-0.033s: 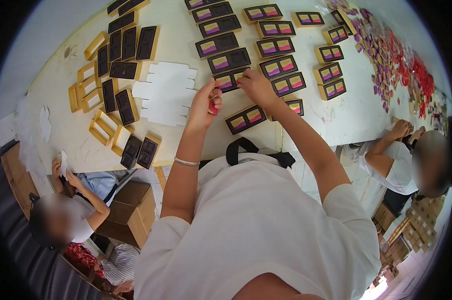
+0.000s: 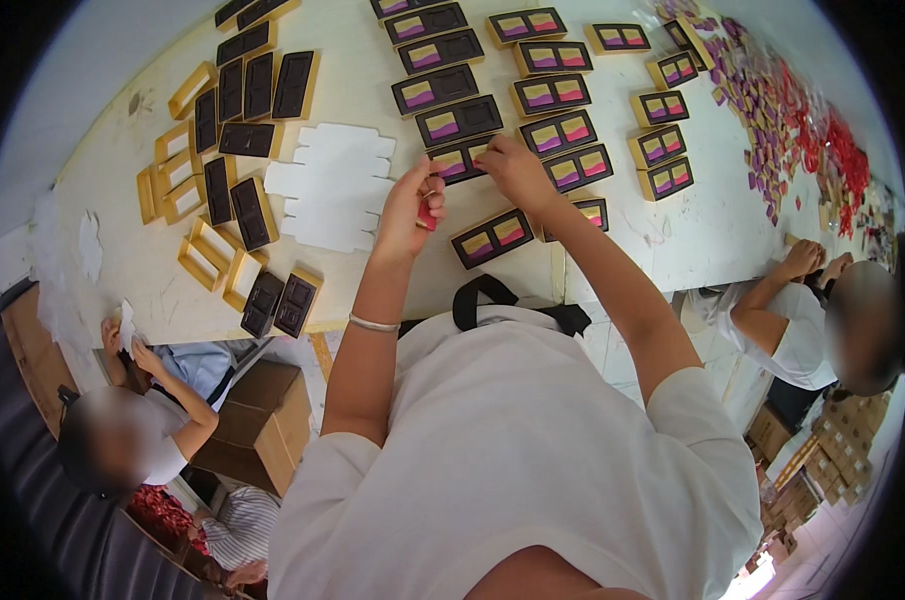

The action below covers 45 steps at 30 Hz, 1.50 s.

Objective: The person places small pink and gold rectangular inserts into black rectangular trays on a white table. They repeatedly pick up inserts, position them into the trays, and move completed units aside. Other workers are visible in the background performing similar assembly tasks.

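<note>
My left hand (image 2: pixel 410 208) is closed around small pink-red packets (image 2: pixel 427 216), mostly covered by the fingers. Its fingertips are beside the left end of a black-trayed box (image 2: pixel 450 164), whose left compartment holds a purple-and-gold packet. At that box's right compartment, my right hand (image 2: pixel 519 176) pinches a small pinkish packet, largely hidden under the fingers. Just above lies a box (image 2: pixel 459 122) with only its left compartment filled. A box with both compartments filled (image 2: pixel 492 239) sits nearer to me, below my right hand.
Filled boxes (image 2: pixel 558 133) stand in columns to the right. Black trays (image 2: pixel 254 213), gold frames (image 2: pixel 213 250) and white cut card (image 2: pixel 335 188) occupy the left. Loose packets (image 2: pixel 763 130) and red ribbon (image 2: pixel 845 165) are heaped at far right. Co-workers sit on both sides.
</note>
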Motion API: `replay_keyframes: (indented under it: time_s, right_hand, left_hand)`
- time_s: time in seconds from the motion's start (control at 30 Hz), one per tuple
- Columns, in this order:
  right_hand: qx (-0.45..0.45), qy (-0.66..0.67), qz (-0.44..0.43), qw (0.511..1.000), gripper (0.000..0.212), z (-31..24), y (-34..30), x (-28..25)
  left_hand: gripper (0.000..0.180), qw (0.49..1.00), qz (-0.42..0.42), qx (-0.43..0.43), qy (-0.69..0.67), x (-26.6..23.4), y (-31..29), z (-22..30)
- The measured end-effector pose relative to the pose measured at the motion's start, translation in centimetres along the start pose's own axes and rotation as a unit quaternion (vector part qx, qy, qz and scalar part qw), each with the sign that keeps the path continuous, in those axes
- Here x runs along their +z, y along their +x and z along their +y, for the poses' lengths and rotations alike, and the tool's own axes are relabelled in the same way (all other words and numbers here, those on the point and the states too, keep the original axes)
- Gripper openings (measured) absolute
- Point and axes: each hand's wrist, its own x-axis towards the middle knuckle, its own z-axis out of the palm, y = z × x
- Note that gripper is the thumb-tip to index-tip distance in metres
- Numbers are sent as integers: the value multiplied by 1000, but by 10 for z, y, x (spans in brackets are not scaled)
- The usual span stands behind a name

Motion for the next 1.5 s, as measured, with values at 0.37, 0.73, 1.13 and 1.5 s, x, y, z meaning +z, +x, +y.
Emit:
replay_keyframes:
  time_s: [0.37,0.73,1.13,1.5]
  right_hand:
    - [67,186,69,978,14,-39,13,-22]
    - [277,495,84,819,17,-60,10,-34]
    - [37,56,90,994,16,1,35,-33]
    - [131,-56,12,990,13,16,58,-4]
  left_hand:
    - [31,985,-5,27,-171,25,0,11]
    - [28,974,-45,139,175,38,-7,11]
    - [45,672,143,408,601,23,38,9]
    - [68,488,116,434,748,-14,62,-26]
